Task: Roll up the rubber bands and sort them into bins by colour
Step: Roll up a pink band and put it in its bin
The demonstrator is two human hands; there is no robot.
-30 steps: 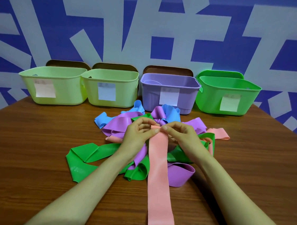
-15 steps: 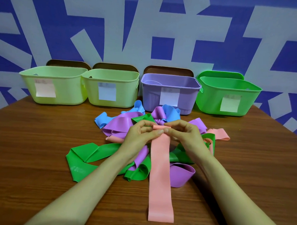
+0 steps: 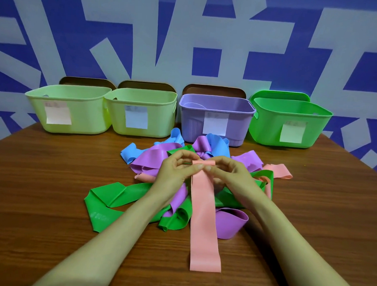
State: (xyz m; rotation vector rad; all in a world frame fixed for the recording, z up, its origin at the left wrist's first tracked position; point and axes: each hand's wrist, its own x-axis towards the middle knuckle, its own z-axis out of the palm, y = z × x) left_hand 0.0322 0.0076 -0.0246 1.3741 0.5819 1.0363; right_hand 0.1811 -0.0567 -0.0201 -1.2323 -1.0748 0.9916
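Observation:
A long pink rubber band (image 3: 203, 219) lies lengthwise over a heap of green (image 3: 107, 198), purple (image 3: 231, 223) and blue (image 3: 128, 153) bands in the middle of the table. Its far end is curled into a small roll. My left hand (image 3: 175, 170) and my right hand (image 3: 229, 172) pinch that rolled end from either side, thumbs on top. A second pink band (image 3: 279, 170) lies to the right of the heap.
Along the wall stand two pale yellow-green bins (image 3: 77, 94) (image 3: 142, 96), a purple bin (image 3: 217, 105) and a bright green bin (image 3: 292, 108), each with a paper label. Brown lids lean behind them. The wooden table (image 3: 41, 179) spreads to both sides of the heap.
The pink band's near end has slid away from me as its far end got rolled between my fingers. Both hands stayed in place over the heap.

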